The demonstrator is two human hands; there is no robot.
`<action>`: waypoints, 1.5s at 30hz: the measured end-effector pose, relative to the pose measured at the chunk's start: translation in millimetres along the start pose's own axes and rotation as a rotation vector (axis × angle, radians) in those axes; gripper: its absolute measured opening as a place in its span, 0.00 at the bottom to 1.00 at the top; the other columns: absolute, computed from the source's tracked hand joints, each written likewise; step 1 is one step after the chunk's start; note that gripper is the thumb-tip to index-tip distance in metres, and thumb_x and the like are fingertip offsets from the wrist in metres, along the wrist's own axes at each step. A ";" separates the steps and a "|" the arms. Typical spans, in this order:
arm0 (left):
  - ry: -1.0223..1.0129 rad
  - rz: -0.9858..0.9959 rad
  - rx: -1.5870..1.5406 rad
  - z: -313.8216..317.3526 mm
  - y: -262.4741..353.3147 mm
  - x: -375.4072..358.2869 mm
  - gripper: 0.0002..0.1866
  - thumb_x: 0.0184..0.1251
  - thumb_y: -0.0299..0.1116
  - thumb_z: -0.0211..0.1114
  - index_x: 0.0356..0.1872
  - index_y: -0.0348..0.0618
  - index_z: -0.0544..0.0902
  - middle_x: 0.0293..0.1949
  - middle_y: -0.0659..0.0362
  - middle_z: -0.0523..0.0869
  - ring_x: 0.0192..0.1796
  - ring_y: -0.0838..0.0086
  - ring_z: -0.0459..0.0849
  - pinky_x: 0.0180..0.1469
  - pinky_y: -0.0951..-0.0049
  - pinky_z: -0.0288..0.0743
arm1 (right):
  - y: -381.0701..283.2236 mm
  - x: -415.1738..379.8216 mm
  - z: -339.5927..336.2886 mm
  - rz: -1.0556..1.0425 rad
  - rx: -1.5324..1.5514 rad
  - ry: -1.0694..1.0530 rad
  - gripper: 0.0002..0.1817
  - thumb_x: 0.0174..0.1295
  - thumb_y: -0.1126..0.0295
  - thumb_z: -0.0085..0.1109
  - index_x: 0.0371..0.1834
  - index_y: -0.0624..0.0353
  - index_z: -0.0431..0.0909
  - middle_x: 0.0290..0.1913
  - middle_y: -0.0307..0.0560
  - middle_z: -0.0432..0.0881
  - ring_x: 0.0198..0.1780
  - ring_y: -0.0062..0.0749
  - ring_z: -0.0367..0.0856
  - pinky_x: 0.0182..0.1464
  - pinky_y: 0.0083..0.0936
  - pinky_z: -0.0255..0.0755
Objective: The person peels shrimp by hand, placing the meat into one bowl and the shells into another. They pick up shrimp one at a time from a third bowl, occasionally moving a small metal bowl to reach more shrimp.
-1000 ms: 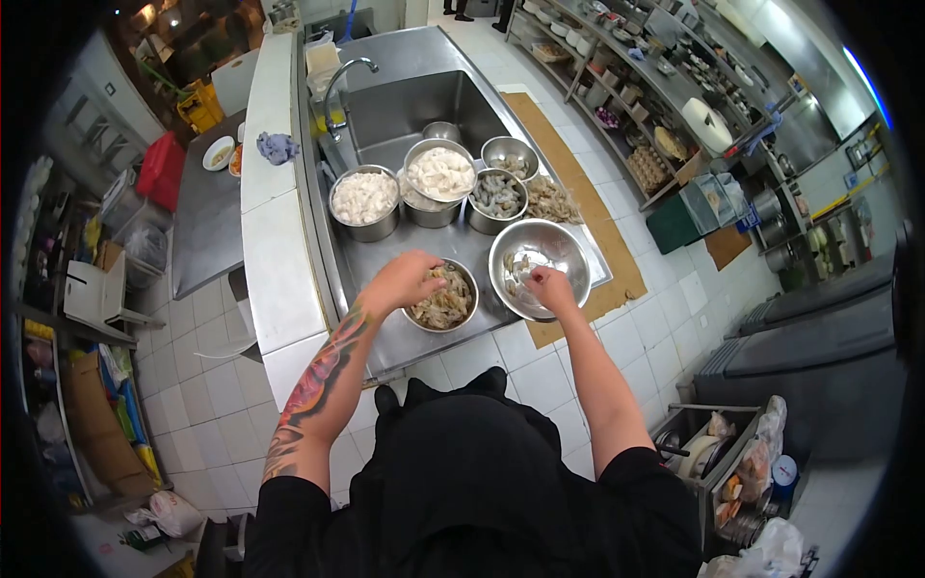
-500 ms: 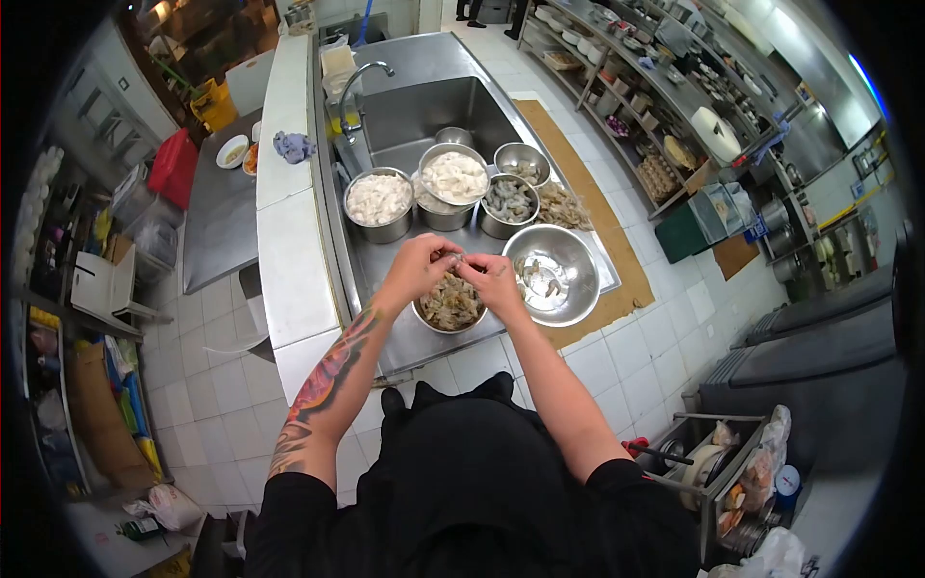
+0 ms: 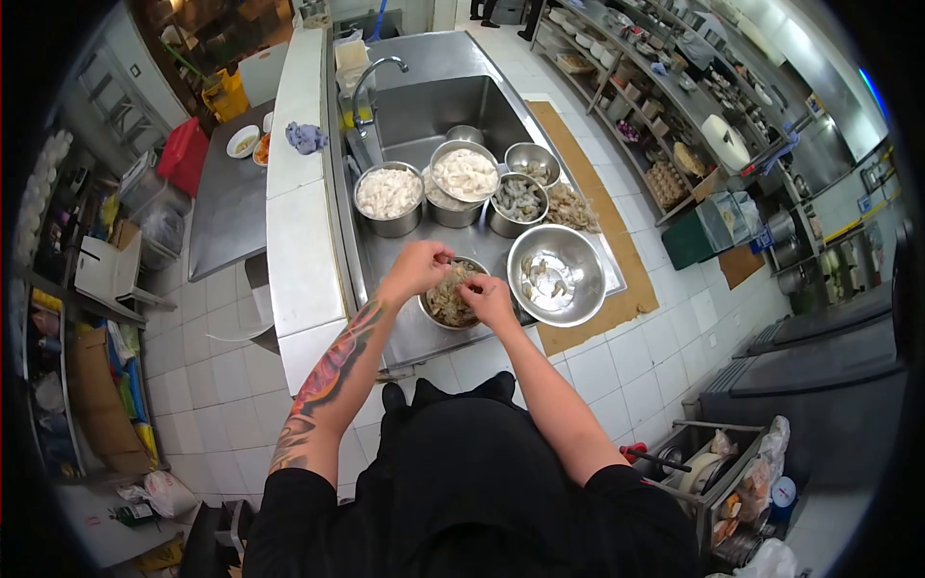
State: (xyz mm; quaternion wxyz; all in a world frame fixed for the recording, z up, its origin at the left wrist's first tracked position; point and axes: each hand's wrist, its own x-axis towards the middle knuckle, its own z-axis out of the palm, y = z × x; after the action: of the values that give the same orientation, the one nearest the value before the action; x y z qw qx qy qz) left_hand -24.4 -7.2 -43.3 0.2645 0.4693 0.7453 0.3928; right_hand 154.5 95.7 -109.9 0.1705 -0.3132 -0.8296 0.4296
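Observation:
My left hand [image 3: 421, 269] is closed over the upper left rim of a steel bowl of shrimp shells [image 3: 449, 301]; what its fingers pinch is too small to name. Over the right side of that bowl is my right hand [image 3: 487, 298], fingers pinched together on something I cannot make out. A wide steel bowl [image 3: 579, 281] with several peeled shrimp stands to the right. Behind are a pot of pale meat [image 3: 389, 196], another pale-filled bowl [image 3: 464, 174] resting on a pot, and a pot of grey shrimp [image 3: 518, 200].
A small steel bowl [image 3: 532, 164] and a pile of shrimp [image 3: 572, 208] sit at the counter's right edge. The sink [image 3: 438, 111] with its faucet [image 3: 357, 96] is behind. A purple cloth [image 3: 306, 138] lies on the white ledge at left.
My hands have moved apart, the right one lower toward the bowl of shells. The whole view has shifted slightly.

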 end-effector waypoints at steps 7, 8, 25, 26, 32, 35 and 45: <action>-0.142 0.023 -0.090 11.1 2.6 4.0 0.14 0.70 0.29 0.69 0.54 0.35 0.86 0.42 0.54 0.92 0.44 0.73 0.90 0.50 0.71 0.82 | -27.0 11.0 -24.9 -0.132 0.147 0.094 0.11 0.64 0.65 0.68 0.41 0.63 0.88 0.35 0.52 0.87 0.34 0.38 0.86 0.42 0.32 0.78; -0.101 0.048 -0.168 13.2 1.0 5.1 0.14 0.71 0.29 0.68 0.54 0.35 0.86 0.41 0.55 0.92 0.44 0.74 0.89 0.49 0.71 0.82 | -28.4 13.3 -26.2 -0.202 0.218 0.115 0.11 0.65 0.65 0.68 0.41 0.64 0.88 0.32 0.48 0.87 0.32 0.32 0.83 0.39 0.29 0.76; 0.196 0.115 -0.009 -3.3 14.2 9.3 0.10 0.71 0.27 0.65 0.49 0.35 0.88 0.35 0.57 0.91 0.36 0.75 0.89 0.42 0.73 0.82 | 2.4 6.4 -11.9 -0.314 -0.394 -0.010 0.12 0.56 0.67 0.69 0.42 0.58 0.89 0.40 0.50 0.88 0.40 0.58 0.83 0.45 0.41 0.79; 0.140 0.044 -0.111 -3.5 14.3 8.2 0.10 0.71 0.27 0.65 0.49 0.35 0.87 0.35 0.56 0.92 0.37 0.75 0.89 0.42 0.73 0.82 | 3.6 7.4 -11.2 -0.319 -0.364 0.040 0.13 0.58 0.68 0.69 0.45 0.59 0.89 0.42 0.50 0.88 0.40 0.54 0.85 0.46 0.38 0.80; 0.056 0.009 -0.085 -1.1 20.9 2.0 0.11 0.71 0.26 0.66 0.50 0.33 0.87 0.37 0.55 0.92 0.37 0.76 0.90 0.43 0.74 0.83 | -27.1 15.4 -10.3 -0.037 0.417 0.109 0.15 0.65 0.70 0.68 0.53 0.62 0.87 0.45 0.54 0.91 0.42 0.38 0.91 0.46 0.28 0.83; 0.079 0.027 -0.145 6.2 16.8 6.1 0.10 0.71 0.25 0.67 0.49 0.32 0.87 0.38 0.54 0.93 0.38 0.75 0.91 0.43 0.75 0.84 | -42.6 17.4 -12.3 -0.083 0.384 0.146 0.14 0.68 0.70 0.66 0.53 0.65 0.87 0.41 0.52 0.91 0.40 0.30 0.91 0.44 0.25 0.82; 0.180 0.115 -0.093 4.0 26.9 2.1 0.10 0.67 0.27 0.72 0.46 0.32 0.90 0.35 0.54 0.93 0.36 0.78 0.91 0.42 0.76 0.84 | -73.0 19.4 -24.2 -0.130 0.109 0.212 0.16 0.64 0.69 0.66 0.52 0.67 0.87 0.35 0.53 0.92 0.35 0.26 0.91 0.40 0.25 0.82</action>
State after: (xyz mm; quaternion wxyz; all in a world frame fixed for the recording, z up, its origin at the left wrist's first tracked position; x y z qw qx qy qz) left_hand -9.0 2.8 -23.1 0.1949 0.4615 0.7189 0.4819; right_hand 126.1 91.6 -36.0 0.3013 -0.2928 -0.8009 0.4266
